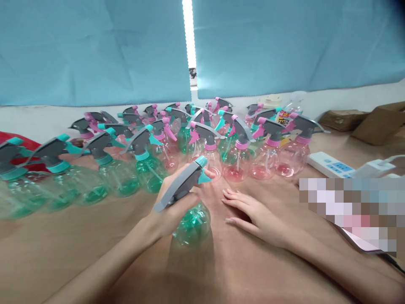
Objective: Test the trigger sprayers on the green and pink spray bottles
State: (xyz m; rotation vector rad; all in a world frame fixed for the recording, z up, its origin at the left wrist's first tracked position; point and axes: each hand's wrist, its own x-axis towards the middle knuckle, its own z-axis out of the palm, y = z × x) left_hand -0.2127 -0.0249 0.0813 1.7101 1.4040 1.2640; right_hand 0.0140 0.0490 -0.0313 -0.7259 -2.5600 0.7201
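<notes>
At the centre of the table point(123, 245), which we take as the middle of our clock, our left hand point(169, 217) holds a green spray bottle point(193, 221). Its fingers are clamped around the neck, just under the grey trigger head point(186, 183), probably because this narrow part gives a safer grip than the round, smooth body. The thumb crosses the near side; most of the other fingers are hidden behind. The turquoise nozzle looks toward one o'clock, away from us. Whether the bottom of the bottle touches the table, we cannot tell.

From nine to ten o'clock stand green bottles point(126, 183) in a slanting row, and around one o'clock pink ones point(236, 164) stand close together; we suppose they are sorted by colour at the front, although farther back the colours mix. This leaves working room near us. Between two and three o'clock lies a power strip point(329, 164), apart from the bottles.

Our left forearm comes from eight o'clock. At three o'clock our right hand point(261, 217) is palm down and holds nothing, its thumb apart, its fingers slightly spread.
</notes>
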